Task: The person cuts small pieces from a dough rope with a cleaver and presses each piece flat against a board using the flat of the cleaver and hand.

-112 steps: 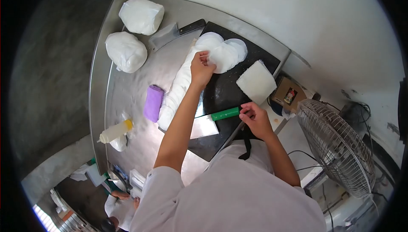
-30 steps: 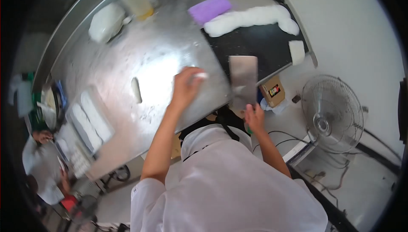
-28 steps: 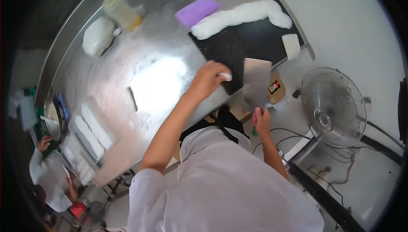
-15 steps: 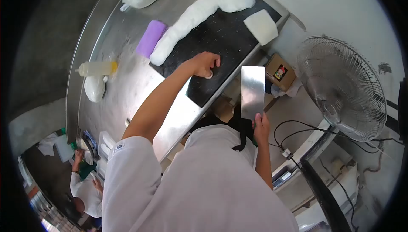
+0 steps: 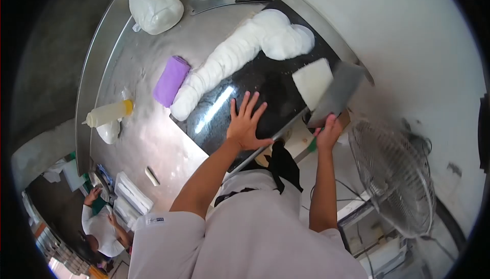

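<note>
My left hand [image 5: 246, 125] is spread out, palm down, over the near part of the black board [image 5: 275, 85]; I cannot tell whether it touches. Nothing shows in its fingers. My right hand [image 5: 329, 132] grips a cleaver [image 5: 339, 91] with a broad, rectangular blade, slightly blurred. The blade is beside a white square cloth [image 5: 313, 81] at the board's right edge and overlaps it in view. Along the board's far side runs a long row of overlapping white dough rounds [image 5: 224, 64], with thicker piles [image 5: 286, 36] at its right end.
A purple rolled cloth [image 5: 171, 81] touches the row's left end. On the steel table [image 5: 148, 141] are a squeeze bottle [image 5: 108, 113], white bags [image 5: 156, 7] and another cleaver [image 5: 217, 0]. A wire fan [image 5: 393, 177] stands at right. Another person [image 5: 104, 228] works at lower left.
My left hand has gone from curled fingers by a small pale dough piece to spread fingers; that piece no longer shows. My right hand has raised the cleaver up and right, towards the white cloth.
</note>
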Tool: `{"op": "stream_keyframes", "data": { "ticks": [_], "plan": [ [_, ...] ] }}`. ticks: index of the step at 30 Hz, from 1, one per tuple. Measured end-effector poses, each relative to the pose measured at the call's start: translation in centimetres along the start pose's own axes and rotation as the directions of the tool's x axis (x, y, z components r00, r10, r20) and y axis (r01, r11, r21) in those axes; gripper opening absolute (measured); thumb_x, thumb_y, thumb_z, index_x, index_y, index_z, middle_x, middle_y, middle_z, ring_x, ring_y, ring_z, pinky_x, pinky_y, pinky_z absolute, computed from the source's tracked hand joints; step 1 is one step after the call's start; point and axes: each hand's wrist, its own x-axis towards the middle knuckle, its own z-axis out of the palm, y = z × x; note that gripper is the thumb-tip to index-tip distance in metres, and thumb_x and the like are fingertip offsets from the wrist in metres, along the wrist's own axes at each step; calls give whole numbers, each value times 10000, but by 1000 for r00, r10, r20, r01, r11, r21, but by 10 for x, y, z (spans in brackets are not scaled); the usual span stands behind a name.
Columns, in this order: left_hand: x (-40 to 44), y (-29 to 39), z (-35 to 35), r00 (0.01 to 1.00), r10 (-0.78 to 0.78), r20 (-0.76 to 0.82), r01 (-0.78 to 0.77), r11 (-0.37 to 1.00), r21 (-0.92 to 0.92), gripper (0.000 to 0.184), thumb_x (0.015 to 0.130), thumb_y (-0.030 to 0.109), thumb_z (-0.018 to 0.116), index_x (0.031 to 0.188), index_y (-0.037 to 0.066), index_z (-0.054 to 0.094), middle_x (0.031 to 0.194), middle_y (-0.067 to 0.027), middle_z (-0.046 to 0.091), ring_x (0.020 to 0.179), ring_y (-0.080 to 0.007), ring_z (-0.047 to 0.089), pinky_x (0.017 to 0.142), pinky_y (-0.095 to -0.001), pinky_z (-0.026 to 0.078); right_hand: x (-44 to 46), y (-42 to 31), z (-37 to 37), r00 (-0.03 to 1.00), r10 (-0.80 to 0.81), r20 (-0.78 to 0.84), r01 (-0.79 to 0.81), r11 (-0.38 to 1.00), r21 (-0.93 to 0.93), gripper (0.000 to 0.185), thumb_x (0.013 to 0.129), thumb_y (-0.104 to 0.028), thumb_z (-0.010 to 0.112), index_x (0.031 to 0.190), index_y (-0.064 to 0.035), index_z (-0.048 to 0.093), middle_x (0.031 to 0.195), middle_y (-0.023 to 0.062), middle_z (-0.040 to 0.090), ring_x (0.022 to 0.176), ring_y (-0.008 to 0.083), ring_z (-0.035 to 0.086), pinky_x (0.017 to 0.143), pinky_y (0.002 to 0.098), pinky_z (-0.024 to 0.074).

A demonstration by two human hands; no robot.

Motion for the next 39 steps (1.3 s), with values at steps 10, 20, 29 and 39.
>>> {"op": "stream_keyframes", "data": {
  "ticks": [10,20,29,39],
  "plan": [
    [-7,-4,21,963,68,-260,-133,962,-239,1054,643,778,744,1386,53,555,1642,-194,326,1548,-388,255,1214,-670,109,5,32,-11,908,406,-102,-388,723,-572,587,1069,-544,499,795,-26,535,586,65,539,434,152,518,404,315,403],
    [25,-22,20,780,-104,-617,-362,729,-581,598,804,414,776,1232,46,581,1341,-167,573,1270,-328,546,1113,-526,340,-124,-29,2,968,211,-137,-251,850,-462,547,1069,-482,543,755,-35,527,546,56,516,419,146,509,399,326,395],
    [-16,-9,28,876,180,-448,-200,980,4,862,895,541,700,1516,30,390,1628,-239,274,1530,-383,241,1206,-673,134,-321,6,-47,862,442,-247,-507,743,-438,462,951,-430,736,916,28,680,584,82,578,465,185,575,423,342,442],
    [-58,-30,35,939,318,-132,-295,941,168,1106,720,741,714,1601,165,372,1709,-167,180,1585,-418,94,1106,-839,32,-174,17,47,760,344,552,237,643,-728,564,730,-450,889,986,3,671,935,224,729,930,426,709,809,490,545]
  ]
}}
